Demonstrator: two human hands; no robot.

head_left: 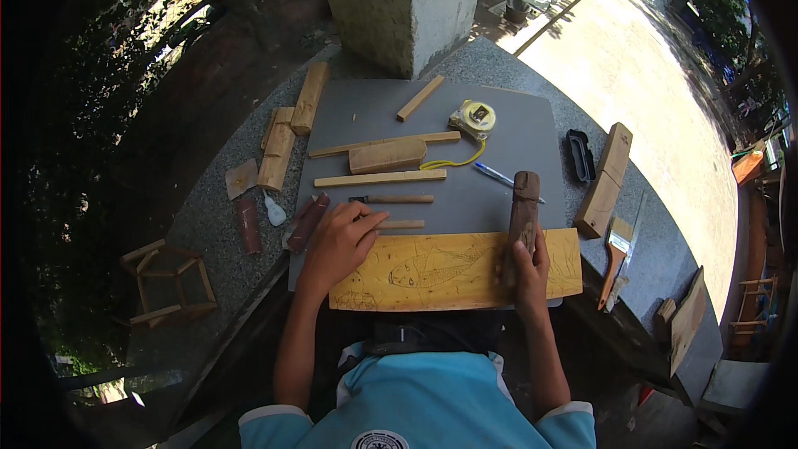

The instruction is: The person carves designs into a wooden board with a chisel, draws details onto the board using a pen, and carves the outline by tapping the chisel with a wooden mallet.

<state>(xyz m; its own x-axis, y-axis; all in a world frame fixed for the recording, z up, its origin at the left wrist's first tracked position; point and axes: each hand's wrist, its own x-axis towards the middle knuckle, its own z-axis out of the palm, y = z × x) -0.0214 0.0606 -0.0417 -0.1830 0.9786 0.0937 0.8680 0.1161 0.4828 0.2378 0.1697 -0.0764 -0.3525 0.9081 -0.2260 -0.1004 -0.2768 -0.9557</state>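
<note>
My right hand (530, 270) is wrapped round a dark brown wooden block (524, 199), held upright over the right part of a yellow wooden board (440, 274). The board bears a pencil drawing of a fish and lies along the table's near edge. My left hand (339, 241) is above the board's far left corner, its fingers reaching loosely over the left end of a thin wooden handle (405, 224). That end is hidden by the fingers, and I see no firm grip. Just beyond lies a chisel (399, 199) with a wooden handle. A dark red roll (307, 223) is beside my left hand.
Wood strips (380, 178), a wood block (387, 156), a tape measure (474, 119) and a pen (499, 176) lie on the grey mat (507, 104). To the right are a long block (604, 183) and a brush (615, 254); a concrete pillar (399, 8) rises behind.
</note>
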